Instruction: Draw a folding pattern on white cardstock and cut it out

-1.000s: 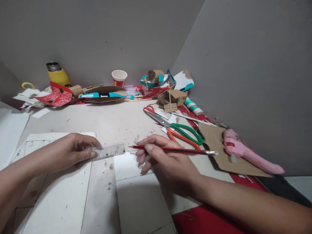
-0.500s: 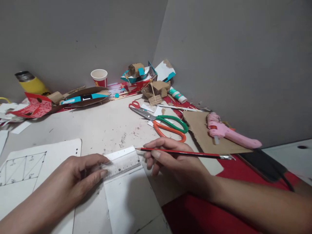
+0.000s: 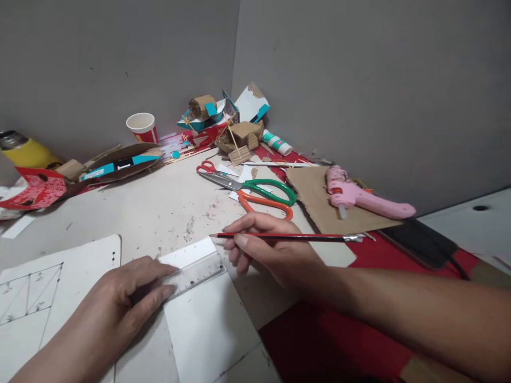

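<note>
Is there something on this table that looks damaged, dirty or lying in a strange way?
Yes. The yellow bottle lies tipped over at far left, among torn cardboard scraps. Dark crumbs and smudges dirty the table near the ruler. The pink glue gun lies on its side on a cardboard sheet.
</note>
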The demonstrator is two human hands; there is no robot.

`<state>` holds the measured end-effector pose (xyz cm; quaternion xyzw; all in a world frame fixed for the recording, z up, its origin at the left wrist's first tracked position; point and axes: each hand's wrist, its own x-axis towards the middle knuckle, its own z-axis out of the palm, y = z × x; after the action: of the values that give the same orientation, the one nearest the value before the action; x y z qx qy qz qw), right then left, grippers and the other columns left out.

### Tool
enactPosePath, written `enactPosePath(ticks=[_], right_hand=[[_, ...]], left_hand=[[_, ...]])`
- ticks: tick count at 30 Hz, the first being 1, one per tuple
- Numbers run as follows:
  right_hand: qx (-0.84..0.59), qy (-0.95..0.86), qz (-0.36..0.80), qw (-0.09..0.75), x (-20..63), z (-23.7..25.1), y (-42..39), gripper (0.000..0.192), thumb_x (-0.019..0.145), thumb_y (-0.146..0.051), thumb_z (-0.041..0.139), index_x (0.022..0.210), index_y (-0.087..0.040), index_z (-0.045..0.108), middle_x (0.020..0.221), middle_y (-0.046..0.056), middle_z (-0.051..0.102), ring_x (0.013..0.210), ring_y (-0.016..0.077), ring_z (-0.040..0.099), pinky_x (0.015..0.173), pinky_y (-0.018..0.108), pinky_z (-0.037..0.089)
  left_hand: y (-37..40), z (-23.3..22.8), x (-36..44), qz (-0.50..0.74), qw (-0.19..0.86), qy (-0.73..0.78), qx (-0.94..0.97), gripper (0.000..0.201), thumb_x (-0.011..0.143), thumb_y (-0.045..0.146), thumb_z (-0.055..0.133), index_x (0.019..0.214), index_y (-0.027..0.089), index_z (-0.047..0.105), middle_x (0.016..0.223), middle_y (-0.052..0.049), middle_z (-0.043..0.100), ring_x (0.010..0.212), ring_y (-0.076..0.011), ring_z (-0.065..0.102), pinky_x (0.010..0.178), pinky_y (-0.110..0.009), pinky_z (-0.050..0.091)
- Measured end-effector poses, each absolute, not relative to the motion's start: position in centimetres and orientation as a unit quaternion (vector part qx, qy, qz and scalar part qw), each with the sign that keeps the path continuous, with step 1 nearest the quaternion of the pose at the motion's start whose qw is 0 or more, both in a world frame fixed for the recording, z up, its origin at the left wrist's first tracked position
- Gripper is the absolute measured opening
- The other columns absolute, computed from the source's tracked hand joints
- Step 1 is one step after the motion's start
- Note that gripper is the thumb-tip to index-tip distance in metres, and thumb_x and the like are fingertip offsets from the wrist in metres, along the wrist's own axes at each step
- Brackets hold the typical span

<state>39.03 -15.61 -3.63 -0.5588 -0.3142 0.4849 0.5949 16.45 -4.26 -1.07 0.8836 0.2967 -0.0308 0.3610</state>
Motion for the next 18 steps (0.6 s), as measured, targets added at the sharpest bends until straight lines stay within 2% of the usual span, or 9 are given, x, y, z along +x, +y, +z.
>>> enactPosePath(ticks=[7, 18], right_hand=[[-0.557, -0.323, 0.486, 0.591, 38.97, -3.34, -15.51, 0.014, 0.074, -0.026, 0.063, 0.084, -0.016, 0.064, 0.066, 0.000, 0.066, 0.050, 0.0098, 0.060, 0.048, 0.022, 0.048], [-0.558, -0.344, 0.493, 0.572, 39.18, -3.67, -15.49, 0.013, 0.077, -0.025, 0.063, 0.086, -0.017, 0.066, 0.068, 0.000, 0.066, 0.054, 0.0107, 0.061, 0.051, 0.022, 0.049]], left_hand=[[-3.96, -1.39, 16.31, -0.038, 0.311, 0.254, 0.915, 0.026, 0.097, 0.040, 0.048, 0.116, 0.033, 0.064, 0.101, 0.001, 0.070, 0.090, -0.0163, 0.065, 0.076, -0.027, 0.052], [-3.49, -1.72, 16.29, -0.018, 0.323, 0.239, 0.916, 0.027, 0.097, 0.038, 0.050, 0.120, 0.035, 0.064, 0.100, 0.002, 0.070, 0.089, -0.0142, 0.066, 0.075, -0.025, 0.053]])
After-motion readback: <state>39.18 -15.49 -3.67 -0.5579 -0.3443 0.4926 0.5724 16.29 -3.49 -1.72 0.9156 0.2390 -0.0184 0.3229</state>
